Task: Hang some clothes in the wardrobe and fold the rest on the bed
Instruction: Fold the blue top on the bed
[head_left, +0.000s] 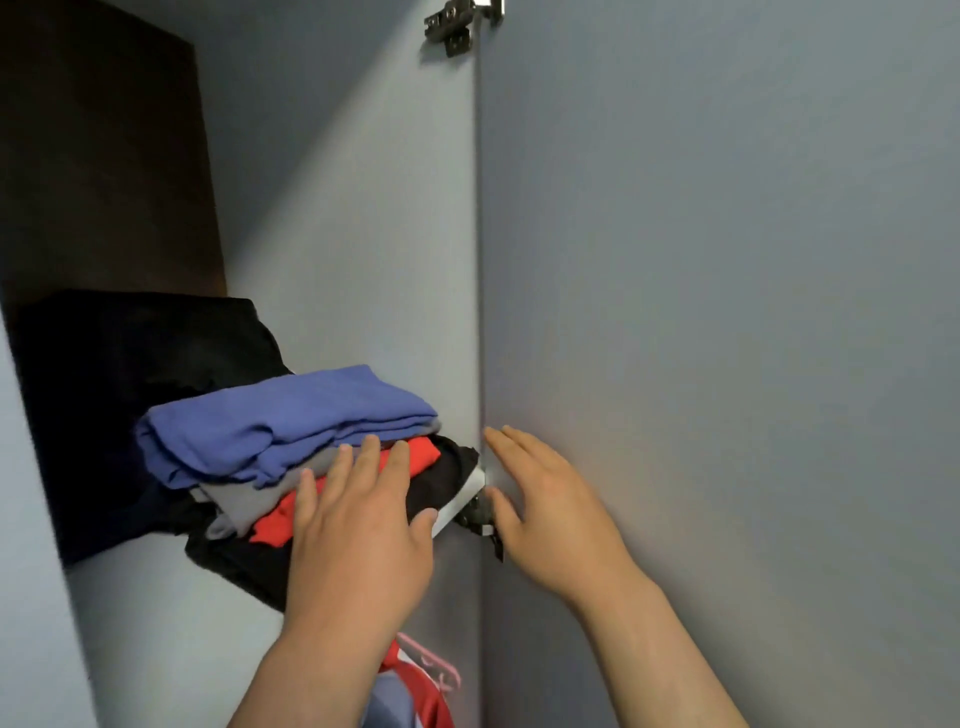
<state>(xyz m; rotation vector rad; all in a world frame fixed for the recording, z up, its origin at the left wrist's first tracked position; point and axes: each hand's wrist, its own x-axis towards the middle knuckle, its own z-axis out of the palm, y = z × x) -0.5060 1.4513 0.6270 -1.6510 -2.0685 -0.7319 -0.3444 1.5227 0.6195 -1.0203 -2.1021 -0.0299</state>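
A stack of folded clothes lies on a wardrobe shelf (156, 587): a blue garment (280, 421) on top, then a grey one (244, 499), a red one (415, 454) and a black one (239, 561) at the bottom, which overhangs the shelf edge. My left hand (358, 519) presses flat on the front of the stack with straight fingers. My right hand (545, 499) is open beside the stack, its fingers near the wardrobe door's hinged edge. Below the shelf, a red garment (426, 691) hangs on a pink hanger (441, 670).
The open grey wardrobe door (727, 312) fills the right side, with metal hinges at the top (457, 23) and at shelf height (483, 519). A dark pile (130, 395) sits at the back of the shelf. The grey wardrobe side wall (363, 234) stands behind the stack.
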